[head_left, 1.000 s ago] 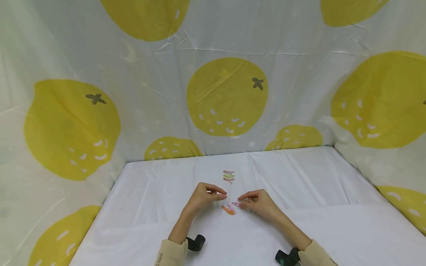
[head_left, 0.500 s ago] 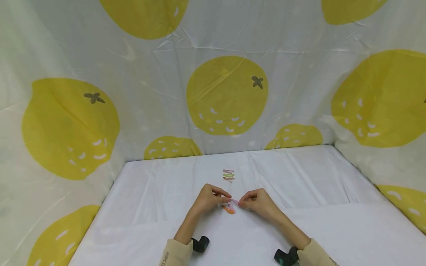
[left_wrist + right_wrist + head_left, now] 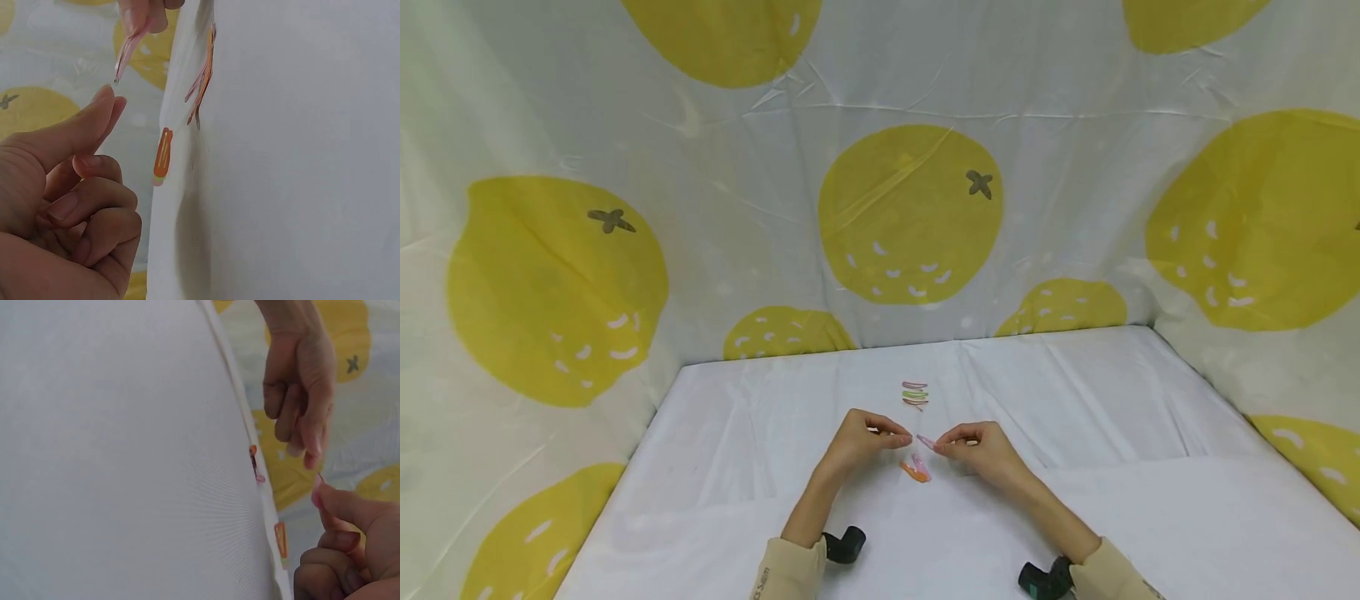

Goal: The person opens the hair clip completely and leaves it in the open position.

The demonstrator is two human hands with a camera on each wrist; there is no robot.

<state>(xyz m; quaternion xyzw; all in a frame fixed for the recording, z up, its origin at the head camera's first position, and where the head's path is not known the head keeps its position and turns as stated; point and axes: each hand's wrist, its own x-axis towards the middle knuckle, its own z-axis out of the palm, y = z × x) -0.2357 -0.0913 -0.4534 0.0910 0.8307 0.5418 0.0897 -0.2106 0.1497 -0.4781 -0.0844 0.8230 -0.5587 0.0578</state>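
Note:
My right hand [image 3: 981, 448] pinches one end of a pink snap hair clip [image 3: 926, 442] between thumb and forefinger, above the table. The clip's narrow end [image 3: 117, 76] points towards my left hand [image 3: 859, 442]. Thumb and forefinger of that hand are extended close to the clip's tip, with a small gap in the left wrist view; its other fingers are loosely curled and it holds nothing. Below the hands, an orange hair clip [image 3: 912, 472] and another pink hair clip [image 3: 922, 469] lie on the white cloth, side by side at an angle.
Farther back, several hair clips [image 3: 914, 395] lie in a row, pink, green and orange-red among them. A white cloth [image 3: 1075, 517] with creases covers the table. Lemon-print fabric [image 3: 910, 217] hangs behind and at both sides. Black wrist cameras [image 3: 846, 545] sit at both sleeves.
The right hand has raised the pink clip from near the table. Half a second ago the left fingertips met its other end; they have since drawn back left.

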